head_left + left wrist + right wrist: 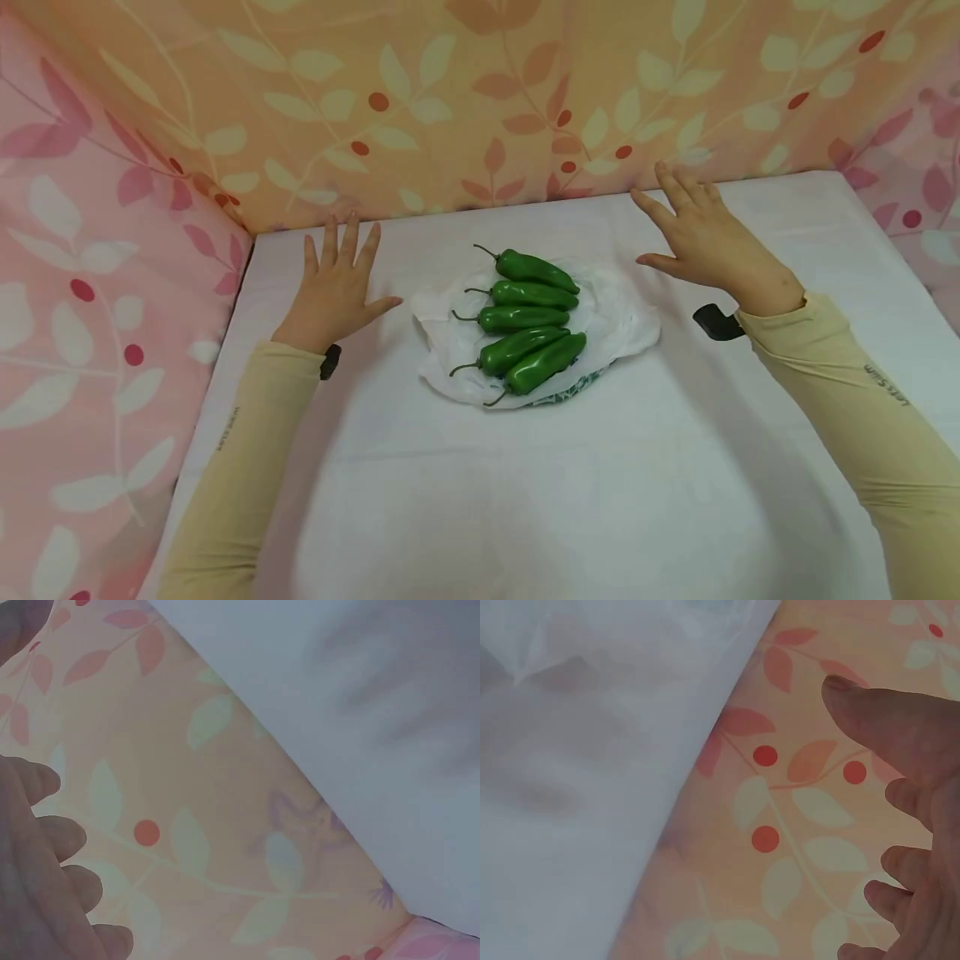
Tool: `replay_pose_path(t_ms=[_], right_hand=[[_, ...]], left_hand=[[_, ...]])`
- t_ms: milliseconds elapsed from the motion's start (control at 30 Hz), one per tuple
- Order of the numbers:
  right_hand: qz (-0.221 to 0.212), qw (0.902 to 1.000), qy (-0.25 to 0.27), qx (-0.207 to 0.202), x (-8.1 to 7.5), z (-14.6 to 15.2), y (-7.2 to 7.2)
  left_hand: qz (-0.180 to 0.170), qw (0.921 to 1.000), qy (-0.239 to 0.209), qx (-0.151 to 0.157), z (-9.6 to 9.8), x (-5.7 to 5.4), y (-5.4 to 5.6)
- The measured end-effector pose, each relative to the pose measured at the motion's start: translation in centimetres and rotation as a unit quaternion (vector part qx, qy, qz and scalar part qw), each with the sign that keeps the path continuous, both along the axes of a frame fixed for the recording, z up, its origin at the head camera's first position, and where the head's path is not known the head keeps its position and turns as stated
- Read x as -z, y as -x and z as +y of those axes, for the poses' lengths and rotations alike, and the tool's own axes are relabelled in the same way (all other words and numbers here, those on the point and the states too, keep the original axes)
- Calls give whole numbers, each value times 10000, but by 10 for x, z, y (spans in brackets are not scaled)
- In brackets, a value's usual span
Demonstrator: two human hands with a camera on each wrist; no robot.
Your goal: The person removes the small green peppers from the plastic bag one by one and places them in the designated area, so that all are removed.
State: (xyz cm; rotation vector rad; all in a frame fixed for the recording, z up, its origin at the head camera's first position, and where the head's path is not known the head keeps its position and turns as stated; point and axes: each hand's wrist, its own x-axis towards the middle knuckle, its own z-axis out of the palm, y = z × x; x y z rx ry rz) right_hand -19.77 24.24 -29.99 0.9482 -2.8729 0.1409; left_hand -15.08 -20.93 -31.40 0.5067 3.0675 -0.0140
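Several green chili peppers [523,317] lie side by side on a crumpled white plastic bag [630,321] in the middle of the table, their stems pointing left. My left hand [330,292] is left of the bag, palm down with fingers spread, holding nothing. On the other side, my right hand [708,237] is held above the table's far right part, its fingers extended and apart from the bag. Fingertips of the left hand [45,862] show at the left of its wrist view. The right hand [922,825] appears in its own wrist view with nothing in it.
A white cloth covers the table [480,492]. Behind it hangs an orange leaf-patterned curtain [450,108], and pink patterned fabric [97,333] stands along the left side. Dark straps of the wrist cameras [718,322] show at the cuffs.
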Motion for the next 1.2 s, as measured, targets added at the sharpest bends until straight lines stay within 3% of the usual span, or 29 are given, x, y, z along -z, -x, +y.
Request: replay_pose_path(t_ms=[200,367,500,600,700,833,933,1033,1100,1200], right_hand=[[90,9995,234,-173,2,-5,-1],[270,9963,741,-328,5,-17,-4],[332,9905,1269,-402,13,-31,-4],[188,9865,1569,-422,20,-42,-4],[-88,9822,1834,-401,27,-53,-6],[-556,9721,2252,-359,40,-63,-7],[-889,9616,2566,-394,52,-66,-6],[-1241,9477,2914,-398,66,-65,0],[-1474,9377,3132,-296,76,-64,4],[-1696,9274,3332,-121,91,-61,4]], left_hand=[[82,9998,-190,38,8,7,-2],[187,9961,-856,52,14,21,-9],[120,9835,-1807,-38,18,33,-17],[-70,9656,-2593,-164,24,42,-21],[-369,9329,-3556,-440,32,50,-24],[-578,8637,-4935,-843,47,46,-31],[-656,8090,-5751,-1021,53,55,-27],[-665,7613,-6321,-1282,52,79,-15],[-677,7359,-6565,-1516,53,85,-13],[-673,7163,-6718,-1763,56,94,-15]])
